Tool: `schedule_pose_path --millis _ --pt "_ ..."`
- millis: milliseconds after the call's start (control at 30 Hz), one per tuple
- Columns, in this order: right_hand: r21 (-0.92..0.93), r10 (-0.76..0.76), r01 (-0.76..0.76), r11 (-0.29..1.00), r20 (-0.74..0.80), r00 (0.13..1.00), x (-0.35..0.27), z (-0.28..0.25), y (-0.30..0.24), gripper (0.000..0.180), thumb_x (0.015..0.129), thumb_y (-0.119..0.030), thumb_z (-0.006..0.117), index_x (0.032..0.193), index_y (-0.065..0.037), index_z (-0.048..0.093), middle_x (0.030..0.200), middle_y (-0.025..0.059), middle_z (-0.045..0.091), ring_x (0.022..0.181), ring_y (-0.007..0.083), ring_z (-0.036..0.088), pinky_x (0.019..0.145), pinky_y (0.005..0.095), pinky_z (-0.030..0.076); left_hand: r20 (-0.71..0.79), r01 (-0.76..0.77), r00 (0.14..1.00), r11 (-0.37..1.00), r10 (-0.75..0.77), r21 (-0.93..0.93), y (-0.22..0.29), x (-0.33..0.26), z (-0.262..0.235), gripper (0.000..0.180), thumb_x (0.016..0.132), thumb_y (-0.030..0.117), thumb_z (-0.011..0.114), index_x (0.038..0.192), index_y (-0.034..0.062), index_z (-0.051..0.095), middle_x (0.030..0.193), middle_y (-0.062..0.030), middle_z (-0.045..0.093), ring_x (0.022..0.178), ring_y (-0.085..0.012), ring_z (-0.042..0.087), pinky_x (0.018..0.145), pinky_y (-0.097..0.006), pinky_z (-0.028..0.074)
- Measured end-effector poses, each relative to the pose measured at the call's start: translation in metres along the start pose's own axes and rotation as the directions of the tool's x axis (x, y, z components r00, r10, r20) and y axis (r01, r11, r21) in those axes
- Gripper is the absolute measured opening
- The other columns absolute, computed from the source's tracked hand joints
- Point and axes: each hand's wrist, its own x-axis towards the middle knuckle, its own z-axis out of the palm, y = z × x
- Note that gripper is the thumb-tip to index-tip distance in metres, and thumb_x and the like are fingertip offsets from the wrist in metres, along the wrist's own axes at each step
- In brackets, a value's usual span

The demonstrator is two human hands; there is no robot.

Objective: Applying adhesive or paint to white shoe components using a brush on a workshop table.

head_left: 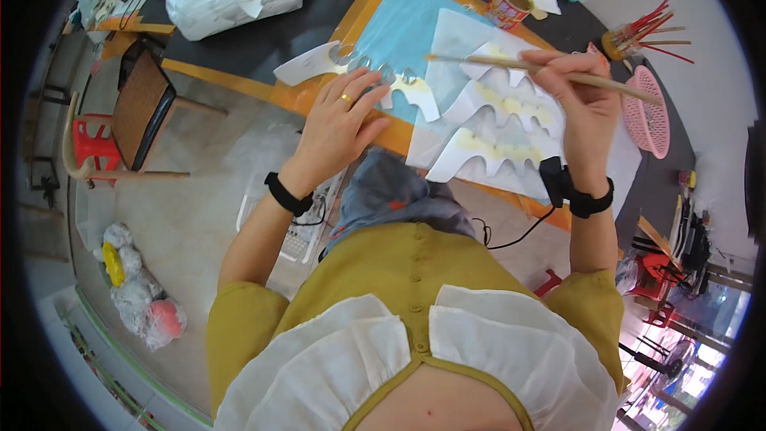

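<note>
Your left hand (339, 116), fingers spread, apparently steadies the piece (307, 68) beneath; right hand (581, 88) clasps the stick (483, 61); next calls for careful aim.

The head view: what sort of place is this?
Probably a small craft workshop: several white scalloped pieces with yellowish patches lie spread out, the right hand holds a slender wooden stick, and an open can stands close by.

thin stick (479, 60): matt wood. scalloped white cutouts (471, 144): smooth, matt. stuffed bag (201, 21): crinkled, glossy translucent plastic. openwork basket (636, 124): pink plastic. buttoned top (359, 259): matt cloth.
</note>
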Motion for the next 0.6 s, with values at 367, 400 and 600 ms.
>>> schedule_pose_path --millis 367,400,600 --pt "-0.266 -0.187 0.140 0.954 -0.160 0.969 0.101 -0.085 0.028 0.012 0.088 -0.004 0.069 0.096 0.002 0.063 0.091 0.0106 0.069 0.086 0.0138 0.067 0.079 0.0243 0.057 -0.170 0.024 0.985 0.997 -0.011 0.076 0.004 0.000 0.013 0.030 0.082 0.015 0.065 0.111 0.0066 0.063 0.122 -0.0090 0.059 0.120 -0.0294 0.052 0.102 -0.043 0.039" --pt "-0.268 -0.195 0.148 0.952 -0.158 0.968 0.105 -0.086 0.037 0.012 0.088 -0.004 0.069 0.096 0.002 0.063 0.091 0.0106 0.069 0.086 0.0138 0.067 0.079 0.0243 0.057 -0.170 0.029 0.985 0.997 -0.016 0.076 0.004 0.000 0.013 0.030 0.081 0.014 0.065 0.110 0.0065 0.063 0.122 -0.0092 0.059 0.119 -0.0297 0.052 0.102 -0.044 0.039" --pt "-0.224 -0.140 0.101 0.969 -0.165 0.976 0.108 -0.084 0.054 0.012 0.088 -0.006 0.069 0.094 0.002 0.062 0.091 0.0102 0.068 0.083 0.0135 0.067 0.077 0.0232 0.058 -0.158 0.053 0.987 0.996 -0.041 0.075 0.005 -0.002 0.015 0.031 0.081 0.011 0.063 0.112 0.0077 0.064 0.126 -0.0076 0.059 0.123 -0.0294 0.051 0.102 -0.042 0.039"
